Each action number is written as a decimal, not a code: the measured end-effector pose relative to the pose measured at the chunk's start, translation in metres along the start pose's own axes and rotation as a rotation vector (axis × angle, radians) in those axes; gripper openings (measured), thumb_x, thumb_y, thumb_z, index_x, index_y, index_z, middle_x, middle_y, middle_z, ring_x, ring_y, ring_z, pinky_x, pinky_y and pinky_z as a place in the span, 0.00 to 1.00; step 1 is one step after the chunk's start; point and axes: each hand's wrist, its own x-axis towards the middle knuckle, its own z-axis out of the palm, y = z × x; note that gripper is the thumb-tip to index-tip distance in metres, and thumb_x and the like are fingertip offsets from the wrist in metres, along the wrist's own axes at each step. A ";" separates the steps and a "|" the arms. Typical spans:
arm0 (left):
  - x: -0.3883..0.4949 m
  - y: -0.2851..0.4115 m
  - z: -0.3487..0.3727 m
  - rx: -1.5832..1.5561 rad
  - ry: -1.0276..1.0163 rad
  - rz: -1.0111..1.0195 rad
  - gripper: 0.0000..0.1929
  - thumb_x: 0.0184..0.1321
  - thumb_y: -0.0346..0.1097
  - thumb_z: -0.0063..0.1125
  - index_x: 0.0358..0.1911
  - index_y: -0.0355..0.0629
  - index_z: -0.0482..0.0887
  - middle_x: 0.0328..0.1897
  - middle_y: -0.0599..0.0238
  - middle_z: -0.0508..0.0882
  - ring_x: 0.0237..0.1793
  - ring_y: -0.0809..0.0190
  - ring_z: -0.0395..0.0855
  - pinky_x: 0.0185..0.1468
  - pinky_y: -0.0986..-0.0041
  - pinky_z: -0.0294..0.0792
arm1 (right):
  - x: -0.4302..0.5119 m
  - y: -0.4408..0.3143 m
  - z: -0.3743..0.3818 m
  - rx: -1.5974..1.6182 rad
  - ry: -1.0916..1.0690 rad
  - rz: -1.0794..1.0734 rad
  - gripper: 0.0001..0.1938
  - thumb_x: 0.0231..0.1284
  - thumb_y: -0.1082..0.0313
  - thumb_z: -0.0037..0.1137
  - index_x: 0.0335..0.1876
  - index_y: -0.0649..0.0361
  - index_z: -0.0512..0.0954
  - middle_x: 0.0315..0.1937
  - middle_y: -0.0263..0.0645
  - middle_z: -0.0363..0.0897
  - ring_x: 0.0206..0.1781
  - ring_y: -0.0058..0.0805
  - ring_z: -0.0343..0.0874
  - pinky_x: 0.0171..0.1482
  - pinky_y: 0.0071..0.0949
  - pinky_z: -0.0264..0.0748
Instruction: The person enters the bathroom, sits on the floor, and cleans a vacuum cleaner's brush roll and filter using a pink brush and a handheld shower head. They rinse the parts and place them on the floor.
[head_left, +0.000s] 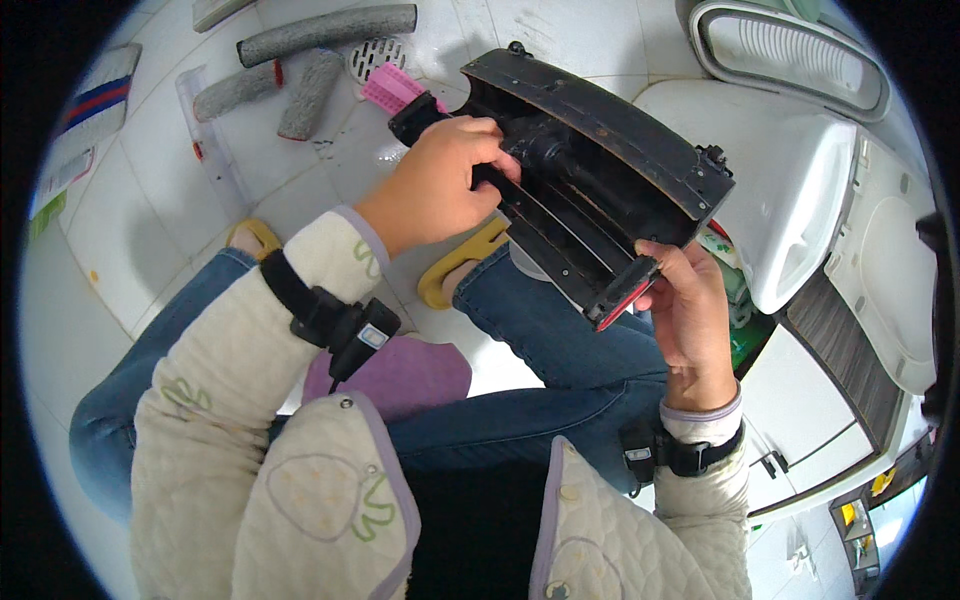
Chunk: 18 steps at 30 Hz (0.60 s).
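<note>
A black cleaning-machine floor head (600, 127), probably from a floor washer, is held tilted above my lap with its long hollow side facing up. My left hand (442, 176) grips its left part, fingers curled over the inner edge of the cavity. My right hand (686, 307) holds the near right corner, the thumb on top beside a red strip (624, 306). Part of a pink bristled brush (394, 86) shows behind the head's left end. What my left fingertips touch inside the cavity is partly hidden.
Grey fabric rollers (326, 34) and a clear plastic strip (214, 142) lie on the white tiles near a floor drain (377, 58). A white toilet (757, 150) stands at the right, close to the head. Beyond it is a white cabinet (802, 427). A striped box (97, 97) sits far left.
</note>
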 end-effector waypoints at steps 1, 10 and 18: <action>-0.001 -0.002 0.001 -0.038 0.001 0.001 0.11 0.40 0.24 0.54 0.31 0.40 0.84 0.31 0.60 0.74 0.38 0.52 0.73 0.44 0.66 0.66 | 0.001 0.002 0.002 -0.007 -0.009 0.013 0.13 0.56 0.68 0.58 0.43 0.67 0.75 0.30 0.36 0.80 0.25 0.17 0.78 0.23 0.11 0.72; -0.004 -0.003 -0.013 0.136 -0.193 0.020 0.17 0.39 0.26 0.55 0.36 0.48 0.86 0.38 0.58 0.72 0.43 0.50 0.70 0.50 0.63 0.61 | 0.002 0.010 0.013 -0.007 -0.012 0.077 0.15 0.57 0.67 0.58 0.47 0.68 0.74 0.33 0.37 0.80 0.28 0.16 0.78 0.24 0.09 0.72; -0.018 0.002 -0.012 0.043 -0.094 -0.152 0.14 0.42 0.30 0.58 0.35 0.52 0.87 0.39 0.57 0.72 0.46 0.50 0.70 0.52 0.63 0.62 | 0.008 0.017 0.021 0.049 -0.093 0.118 0.14 0.57 0.64 0.59 0.43 0.65 0.74 0.31 0.33 0.79 0.27 0.16 0.77 0.26 0.10 0.71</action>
